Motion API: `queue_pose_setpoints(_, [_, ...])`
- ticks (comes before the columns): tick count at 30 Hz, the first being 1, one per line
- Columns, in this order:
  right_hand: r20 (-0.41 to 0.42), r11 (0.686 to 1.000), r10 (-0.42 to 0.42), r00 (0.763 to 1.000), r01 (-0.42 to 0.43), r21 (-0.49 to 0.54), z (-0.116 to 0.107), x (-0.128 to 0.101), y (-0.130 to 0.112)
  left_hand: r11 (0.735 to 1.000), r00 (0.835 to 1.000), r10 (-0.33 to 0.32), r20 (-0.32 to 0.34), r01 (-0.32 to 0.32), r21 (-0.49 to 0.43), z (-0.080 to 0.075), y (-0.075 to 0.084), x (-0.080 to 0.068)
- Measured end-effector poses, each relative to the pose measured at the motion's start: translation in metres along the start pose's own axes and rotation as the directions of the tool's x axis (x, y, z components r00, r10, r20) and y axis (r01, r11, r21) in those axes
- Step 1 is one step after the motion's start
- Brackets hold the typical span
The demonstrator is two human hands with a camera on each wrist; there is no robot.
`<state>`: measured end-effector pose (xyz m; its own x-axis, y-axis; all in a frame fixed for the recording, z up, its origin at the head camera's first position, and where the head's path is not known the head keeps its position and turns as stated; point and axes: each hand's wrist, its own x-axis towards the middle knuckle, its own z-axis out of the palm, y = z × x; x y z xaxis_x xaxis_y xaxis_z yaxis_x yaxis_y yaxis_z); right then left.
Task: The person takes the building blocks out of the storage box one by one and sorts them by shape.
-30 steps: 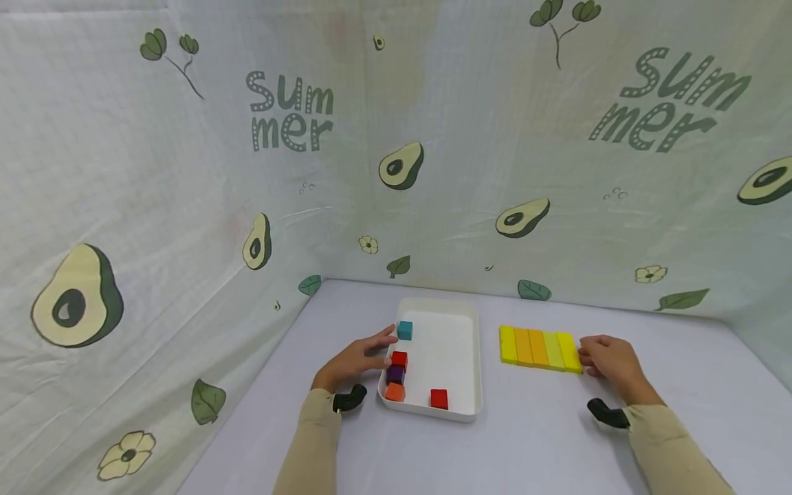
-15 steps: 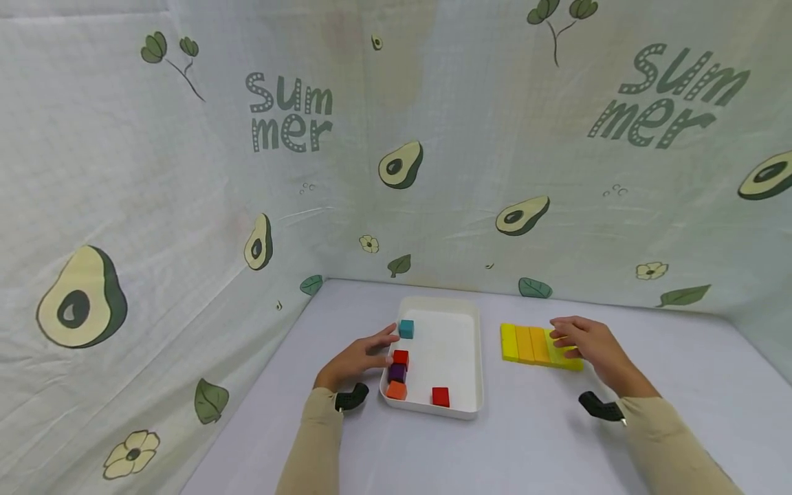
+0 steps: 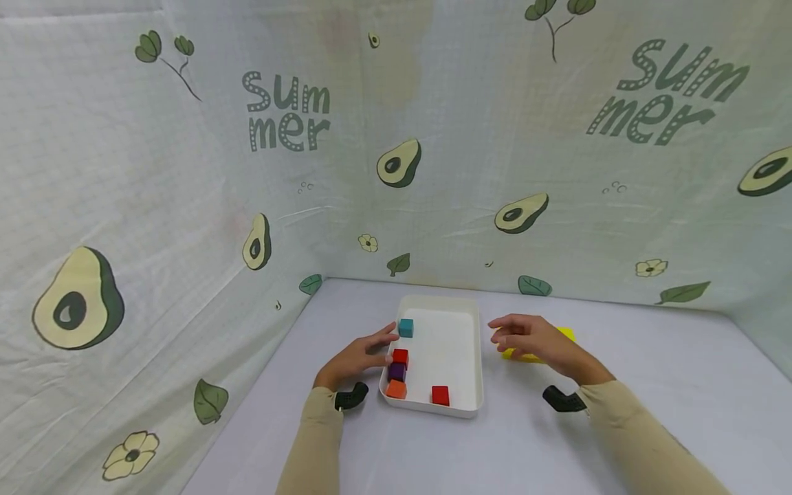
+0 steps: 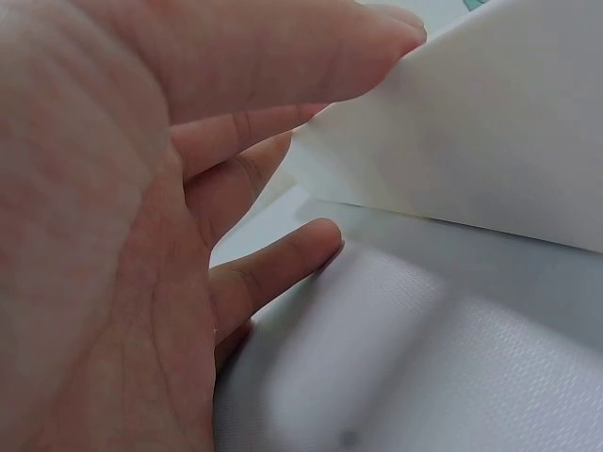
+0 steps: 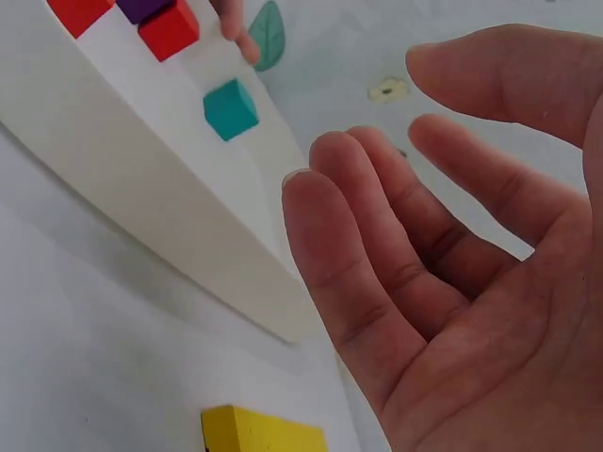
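**Tray between my two hands, yellow blocks under the right one**

Tray is my landmark: a shallow white dish lying on the pale table, its long axis running away from me.

Nearest me inside the tray, along its near wall, sit an orange cube at the left and a red cube further right. Going away from me along the left wall come a purple cube, a second red cube and, apart from them, a teal cube. The right half of the tray floor is bare.

My left hand rests against the outside of the tray's left wall, fingers straight, thumb lying on the rim, holding no cube; the left wrist view shows the fingers by that wall.

My right hand hovers just right of the tray, fingers spread and relaxed, gripping nothing; the right wrist view confirms an empty palm. Beneath and beyond it lie the yellow blocks, mostly hidden, so I cannot tell how many show.

I judge the right hand much the nearer to those blocks, which lie right of the tray and apart from its wall. Open table runs right of them and toward me; beyond the tray, the avocado-print cloth closes the space.
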<state>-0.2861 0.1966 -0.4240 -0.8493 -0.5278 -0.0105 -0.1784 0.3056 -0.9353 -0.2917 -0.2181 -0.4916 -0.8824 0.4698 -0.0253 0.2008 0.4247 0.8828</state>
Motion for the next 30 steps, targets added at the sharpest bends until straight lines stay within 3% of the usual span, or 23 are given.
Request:
queue_pose_setpoints(4, [0.065, 0.999, -0.033, 0.997, 0.036, -0.039, 0.018, 0.011, -0.009, 1.000, 1.000, -0.006, -0.001, 0.006, -0.009, 0.000, 0.000, 0.000])
queue_pose_setpoints(11, [0.158, 0.974, -0.065, 0.985, 0.097, -0.205, 0.044, 0.023, -0.021, 1.000, 1.000, 0.003, 0.007, -0.003, -0.015, 0.001, 0.000, 0.002])
queue_pose_setpoints(20, [0.330, 0.938, 0.004, 0.944, 0.111, -0.327, 0.066, 0.035, -0.030, 1.000, 1.000, -0.004, 0.007, 0.004, -0.009, 0.000, 0.000, 0.000])
queue_pose_setpoints(30, [0.401, 0.913, 0.084, 0.912, 0.091, -0.398, 0.080, 0.043, -0.036, 1.000, 1.000, -0.014, 0.005, 0.014, 0.000, -0.001, 0.003, 0.000])
